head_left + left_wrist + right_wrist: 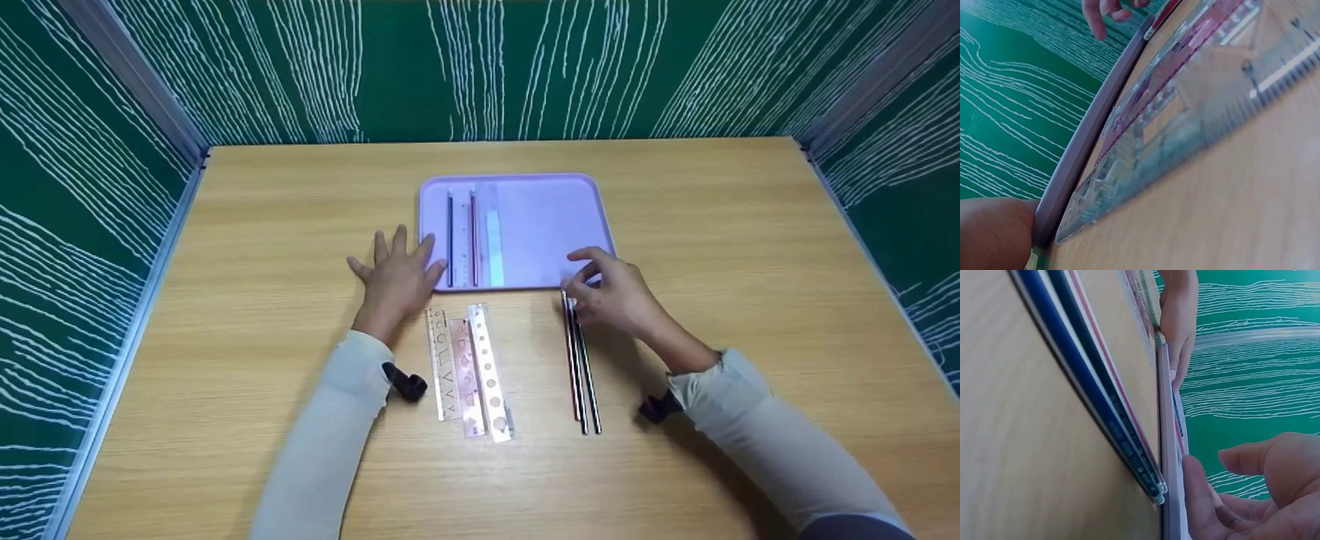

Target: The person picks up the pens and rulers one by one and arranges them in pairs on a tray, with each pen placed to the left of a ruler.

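Observation:
My left hand (pixel 396 279) rests with spread fingers at the near left corner of a purple tray (pixel 551 225). Over the tray's near right edge is my right hand (pixel 619 296), its fingers loosely bent and nothing visible between thumb and fingertips. Just below that hand, a small group of pencils (pixel 579 367) lies on the table, with their ends close to the tray rim. Inside the tray are a dark pencil (pixel 450 240), a clear ruler (pixel 463 247), a red pencil (pixel 474 240) and a pale blue strip (pixel 494 247), side by side on the left.
In front of the tray lie a clear stencil ruler (pixel 444 367), a pink one (pixel 468 382) and a shiny one with round holes (pixel 491 375), partly overlapping. Green panels with white streaks (pixel 480 67) border the wooden table (pixel 300 202) at the back and sides.

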Available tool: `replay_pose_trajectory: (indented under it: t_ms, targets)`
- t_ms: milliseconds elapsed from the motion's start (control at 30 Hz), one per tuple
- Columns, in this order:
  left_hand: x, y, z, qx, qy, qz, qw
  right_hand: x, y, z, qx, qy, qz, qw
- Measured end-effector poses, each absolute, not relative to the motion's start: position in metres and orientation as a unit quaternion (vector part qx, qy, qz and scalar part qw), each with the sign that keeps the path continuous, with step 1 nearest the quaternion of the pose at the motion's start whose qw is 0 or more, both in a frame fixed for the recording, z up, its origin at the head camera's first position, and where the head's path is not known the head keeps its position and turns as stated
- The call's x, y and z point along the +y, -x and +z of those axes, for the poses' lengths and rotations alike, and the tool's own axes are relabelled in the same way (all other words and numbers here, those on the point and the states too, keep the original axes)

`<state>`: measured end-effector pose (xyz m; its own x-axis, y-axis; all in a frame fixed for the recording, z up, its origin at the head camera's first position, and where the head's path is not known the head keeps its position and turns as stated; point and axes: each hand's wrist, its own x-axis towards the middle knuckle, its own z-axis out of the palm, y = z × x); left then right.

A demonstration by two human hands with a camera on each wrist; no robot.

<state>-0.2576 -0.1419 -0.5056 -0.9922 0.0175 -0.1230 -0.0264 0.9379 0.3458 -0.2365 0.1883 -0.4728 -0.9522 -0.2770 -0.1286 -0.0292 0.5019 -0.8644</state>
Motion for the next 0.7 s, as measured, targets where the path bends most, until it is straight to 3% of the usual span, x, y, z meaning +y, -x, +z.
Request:
replay_pose_trajectory:
  t_ms: [233,700]
  targets:
    - [-0.142,0.258,-0.507,0.983,-0.006,0.174,0.057,0.198,0.228,-0.479,0.871,0.096,-0.469,0.105]
    - [-0.143,0.258,-0.507,0.983,-0.002,0.174,0.064,0.206,0.212,-0.491,0.856,0.072,-0.495,0.134]
